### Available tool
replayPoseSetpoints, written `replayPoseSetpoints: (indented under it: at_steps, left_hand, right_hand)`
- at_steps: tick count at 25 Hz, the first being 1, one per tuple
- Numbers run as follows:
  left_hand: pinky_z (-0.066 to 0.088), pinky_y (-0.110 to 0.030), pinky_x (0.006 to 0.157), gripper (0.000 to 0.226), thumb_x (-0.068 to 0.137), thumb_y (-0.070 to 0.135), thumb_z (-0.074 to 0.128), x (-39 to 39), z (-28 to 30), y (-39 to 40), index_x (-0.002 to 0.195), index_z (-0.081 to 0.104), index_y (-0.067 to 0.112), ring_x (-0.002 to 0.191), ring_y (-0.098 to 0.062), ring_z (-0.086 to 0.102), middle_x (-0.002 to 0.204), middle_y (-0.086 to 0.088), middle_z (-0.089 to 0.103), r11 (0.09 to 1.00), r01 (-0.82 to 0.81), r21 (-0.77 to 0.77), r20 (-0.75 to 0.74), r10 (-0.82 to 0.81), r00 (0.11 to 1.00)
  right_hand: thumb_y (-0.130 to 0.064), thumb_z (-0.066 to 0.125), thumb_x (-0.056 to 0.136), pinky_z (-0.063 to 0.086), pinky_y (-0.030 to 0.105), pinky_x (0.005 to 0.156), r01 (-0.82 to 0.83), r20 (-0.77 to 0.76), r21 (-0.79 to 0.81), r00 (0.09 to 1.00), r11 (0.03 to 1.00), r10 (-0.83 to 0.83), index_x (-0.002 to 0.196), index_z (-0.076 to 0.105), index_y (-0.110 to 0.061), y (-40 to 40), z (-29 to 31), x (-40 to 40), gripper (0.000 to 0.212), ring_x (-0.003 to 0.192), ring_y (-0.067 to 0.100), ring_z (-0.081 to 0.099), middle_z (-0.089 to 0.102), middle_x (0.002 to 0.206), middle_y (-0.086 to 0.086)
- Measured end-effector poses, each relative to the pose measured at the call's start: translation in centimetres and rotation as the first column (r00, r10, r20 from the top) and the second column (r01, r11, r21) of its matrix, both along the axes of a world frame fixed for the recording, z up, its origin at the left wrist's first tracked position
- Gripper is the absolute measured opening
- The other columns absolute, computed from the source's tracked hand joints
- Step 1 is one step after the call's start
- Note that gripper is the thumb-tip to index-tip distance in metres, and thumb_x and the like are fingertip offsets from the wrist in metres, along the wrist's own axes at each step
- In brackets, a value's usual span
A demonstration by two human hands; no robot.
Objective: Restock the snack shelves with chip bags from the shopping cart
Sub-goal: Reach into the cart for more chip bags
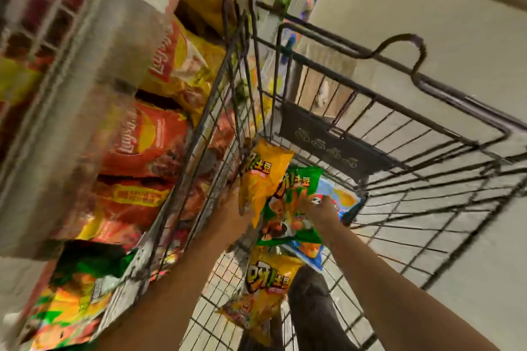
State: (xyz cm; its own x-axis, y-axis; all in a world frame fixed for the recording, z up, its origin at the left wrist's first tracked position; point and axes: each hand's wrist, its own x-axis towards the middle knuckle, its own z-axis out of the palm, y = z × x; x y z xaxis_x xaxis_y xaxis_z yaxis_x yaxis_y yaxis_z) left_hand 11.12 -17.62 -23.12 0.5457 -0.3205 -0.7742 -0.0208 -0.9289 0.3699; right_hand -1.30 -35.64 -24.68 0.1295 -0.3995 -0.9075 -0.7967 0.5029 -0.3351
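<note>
The left hand (232,202), at the centre of the frame, is mostly hidden behind a yellow chip bag (263,179); its fingers seem to be closed on the bag's left edge, holding it upright just inside the cart's left wall, though the blur leaves the exact grip unclear. The right hand (316,209), just right of centre, is largely covered by a green chip bag (291,208), and its fingers appear to grip that bag's right edge; how they lie cannot be told. The yellow bag overlaps the upper left of the green one. Behind the right hand lies a blue bag (339,196), low in the cart. Below the two hands, at bottom centre, another yellow bag (265,291) rests on the cart's wire floor, with a second blue bag (309,252) just to its upper right.

Both bare forearms reach up from the bottom of the frame into the black wire shopping cart (427,168), which fills the right half. Along the left side run the snack shelves (77,88), stocked with red bags (142,142) and yellow bags (185,60), all smeared by motion blur.
</note>
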Motion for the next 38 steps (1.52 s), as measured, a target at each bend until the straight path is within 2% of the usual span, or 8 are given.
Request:
replayPoseSetpoints:
  at_steps: [7,13,17,22,26,29,34,38]
  left_hand:
    - [0.028,-0.045,0.118,0.062,0.106,0.033,0.044,2.5,-6.9,-3.5,0.157,0.025,0.005,0.147,-0.037,0.029,0.161,-0.021,0.028,0.980,0.071,0.187,0.068,-0.085,0.994]
    - [0.046,-0.058,0.106,0.092,0.083,0.027,0.082,2.6,-8.6,-2.3,0.156,0.027,0.018,0.134,-0.038,0.050,0.150,-0.017,0.046,0.926,-0.378,0.013,-0.174,0.374,0.911]
    - [0.052,-0.054,0.102,0.093,0.076,0.022,0.088,1.4,-5.5,0.2,0.153,0.035,0.023,0.123,-0.030,0.062,0.139,-0.010,0.060,0.901,-0.434,0.014,-0.349,0.411,0.842]
    - [0.055,-0.011,0.063,0.076,0.055,0.056,0.088,-1.1,0.9,2.8,0.122,0.066,0.027,0.081,0.005,0.072,0.101,0.008,0.079,0.874,-0.482,-0.058,-0.347,0.435,0.831]
    - [0.053,-0.036,0.098,0.073,0.052,0.076,0.083,-3.6,5.8,4.2,0.111,0.076,0.034,0.101,-0.009,0.073,0.109,0.004,0.078,0.839,-0.522,-0.153,-0.363,0.444,0.819]
    - [0.055,-0.041,0.100,0.062,0.071,0.061,0.081,-7.0,9.5,4.7,0.120,0.071,0.025,0.110,-0.018,0.070,0.123,-0.002,0.072,0.778,-0.557,-0.290,-0.280,0.487,0.827]
    - [0.053,-0.008,0.057,0.048,0.074,0.043,0.079,-15.8,16.8,6.8,0.115,0.056,0.036,0.081,0.008,0.070,0.122,0.005,0.065,0.547,-0.638,-0.542,-0.223,0.639,0.737]
    - [0.054,-0.014,0.054,0.089,0.072,0.050,0.073,-25.2,22.8,11.4,0.148,0.032,0.032,0.087,0.006,0.067,0.125,0.011,0.061,0.454,-0.538,-0.710,-0.127,0.669,0.732]
  right_hand:
    - [-0.043,0.074,0.087,0.056,0.054,0.091,0.102,-0.062,0.131,0.994,0.986,-0.095,0.108,0.045,-0.018,0.7,-5.5,0.4,0.043,0.101,0.032,0.063,0.061,0.107,0.009]
    - [-0.015,0.083,0.078,0.061,0.053,0.080,0.196,-0.047,0.282,0.981,0.939,-0.190,0.114,0.059,-0.012,1.5,-6.8,0.4,0.044,0.087,0.034,0.074,0.074,0.101,0.015]
    - [-0.003,0.078,0.076,0.059,0.056,0.086,0.139,-0.047,0.271,0.990,0.953,-0.131,0.113,0.063,-0.010,1.9,-4.0,-0.8,0.041,0.091,0.035,0.073,0.074,0.101,0.016]
    - [-0.003,0.078,0.073,0.058,0.058,0.088,0.117,0.077,0.190,0.988,0.975,-0.134,0.117,0.061,-0.014,2.0,2.4,-2.3,0.048,0.092,0.038,0.073,0.074,0.104,0.016]
    - [0.004,0.074,0.079,0.058,0.062,0.085,0.065,0.316,0.146,0.943,0.987,-0.109,0.111,0.067,-0.011,1.1,7.7,-4.0,0.037,0.091,0.040,0.074,0.077,0.100,0.018]
    - [0.004,0.077,0.077,0.059,0.059,0.085,0.020,0.451,0.093,0.890,0.995,-0.060,0.112,0.065,-0.011,0.9,12.4,-6.1,0.041,0.093,0.040,0.074,0.076,0.103,0.019]
    - [0.001,0.080,0.077,0.064,0.045,0.070,-0.093,0.654,0.021,0.755,0.995,0.057,0.111,0.065,-0.016,2.4,20.0,-12.8,0.041,0.088,0.033,0.076,0.079,0.101,0.012]
    - [-0.005,0.082,0.077,0.061,0.038,0.066,-0.243,0.773,-0.071,0.599,0.967,0.207,0.116,0.066,-0.019,5.3,25.9,-20.7,0.045,0.088,0.028,0.077,0.078,0.105,0.008]
